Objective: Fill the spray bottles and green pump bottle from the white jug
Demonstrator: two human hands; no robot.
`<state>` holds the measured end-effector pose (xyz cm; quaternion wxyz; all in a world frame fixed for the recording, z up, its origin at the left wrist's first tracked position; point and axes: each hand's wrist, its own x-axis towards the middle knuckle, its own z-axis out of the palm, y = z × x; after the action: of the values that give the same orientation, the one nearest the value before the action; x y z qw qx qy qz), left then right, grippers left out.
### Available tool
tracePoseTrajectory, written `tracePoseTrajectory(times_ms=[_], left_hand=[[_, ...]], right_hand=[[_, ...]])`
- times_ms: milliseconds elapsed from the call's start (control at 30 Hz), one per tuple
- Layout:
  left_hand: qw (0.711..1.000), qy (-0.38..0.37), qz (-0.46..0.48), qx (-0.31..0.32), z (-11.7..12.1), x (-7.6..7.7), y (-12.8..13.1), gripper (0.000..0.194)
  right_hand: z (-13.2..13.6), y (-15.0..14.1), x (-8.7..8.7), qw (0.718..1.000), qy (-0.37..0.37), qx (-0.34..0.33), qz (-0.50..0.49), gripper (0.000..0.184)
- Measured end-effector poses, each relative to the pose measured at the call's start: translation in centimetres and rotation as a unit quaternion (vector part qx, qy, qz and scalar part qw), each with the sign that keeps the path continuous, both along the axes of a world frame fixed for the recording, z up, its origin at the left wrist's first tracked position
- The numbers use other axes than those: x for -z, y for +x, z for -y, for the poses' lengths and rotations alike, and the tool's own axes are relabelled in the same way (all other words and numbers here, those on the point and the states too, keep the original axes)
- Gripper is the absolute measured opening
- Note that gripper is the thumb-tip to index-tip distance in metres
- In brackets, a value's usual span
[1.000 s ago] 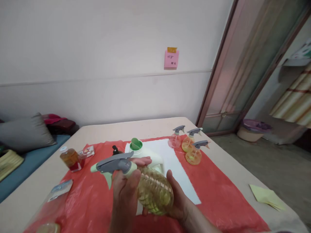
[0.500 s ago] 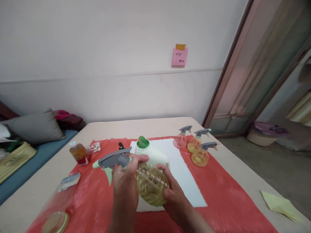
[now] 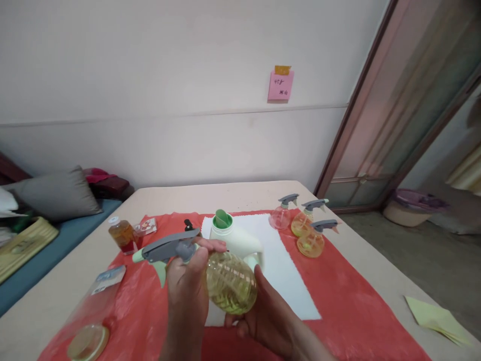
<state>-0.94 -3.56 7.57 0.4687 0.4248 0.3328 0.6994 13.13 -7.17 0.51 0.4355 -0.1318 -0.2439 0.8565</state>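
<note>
A round, ribbed spray bottle [image 3: 231,285] of clear yellow-green plastic lies tilted on its side in front of me, its grey trigger head [image 3: 171,244] pointing left. My left hand [image 3: 190,276] is wrapped round its neck, just below the trigger head. Around the lower right side of the body curves my right hand [image 3: 263,318], thumb along the base and fingertips underneath. Just beyond the bottle stands a pale green plastic jug [image 3: 240,240] with an open mouth and a green scoop-like piece [image 3: 222,219] in it. The bottle hides part of the jug.
Three more spray bottles [image 3: 310,243] stand at the right on the red sheet [image 3: 353,301]. White paper [image 3: 296,293] lies mid-table. At left are an amber-liquid bottle [image 3: 123,234], a clear plastic bag [image 3: 101,296] and a round lid [image 3: 88,342]; yellow notes [image 3: 432,316] lie far right.
My right hand has shifted from the bottle's end to lower around and under it. The bottle and my left hand have moved slightly left, and the bottle has rolled a little.
</note>
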Motion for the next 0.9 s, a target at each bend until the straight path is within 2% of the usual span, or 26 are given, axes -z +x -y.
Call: tracePoseTrajectory(times_ms=[67,133,200,300,333,400,467,567,733,900], left_hand=[[1.000,0.001,0.009,0.006,0.1,-0.1,0.1,0.015],[1.000,0.005,0.029,0.009,0.2,-0.1,0.2,0.014],[0.999,0.010,0.030,0.007,0.3,-0.1,0.3,0.013],[1.000,0.010,0.014,0.001,0.4,-0.1,0.5,0.014],[1.000,0.009,0.017,-0.002,0.4,-0.1,0.6,0.014],[0.999,0.007,0.037,-0.020,0.3,-0.1,0.7,0.015],[0.996,0.003,0.075,-0.055,-0.1,-0.2,0.6,0.016],[0.983,-0.008,0.157,-0.096,-0.8,-0.3,0.2,0.024],[0.957,-0.041,0.275,-0.076,-1.8,-1.3,-1.4,0.041],[0.927,-0.056,0.341,-0.147,-2.0,-3.0,-4.1,0.052]], right_hand=[[0.1,0.0,-0.3,0.999,0.004,0.047,-0.008,0.065],[0.2,0.0,-0.7,0.993,0.014,0.112,-0.016,0.066],[0.3,0.0,-0.8,0.994,0.004,0.108,-0.020,0.068],[0.2,-0.1,-0.6,0.999,-0.024,0.041,0.002,0.069],[0.3,-0.2,-0.6,0.998,-0.024,0.049,0.010,0.067],[0.4,-0.2,-0.7,0.993,-0.006,0.118,0.021,0.058],[0.6,0.1,-1.1,0.979,0.026,0.200,0.033,0.067],[0.5,0.9,-1.7,0.960,0.057,0.269,0.060,0.075],[0.0,2.5,-1.5,0.950,0.039,0.295,0.090,0.068],[-0.4,4.5,-1.7,0.930,0.016,0.355,0.095,0.062]])
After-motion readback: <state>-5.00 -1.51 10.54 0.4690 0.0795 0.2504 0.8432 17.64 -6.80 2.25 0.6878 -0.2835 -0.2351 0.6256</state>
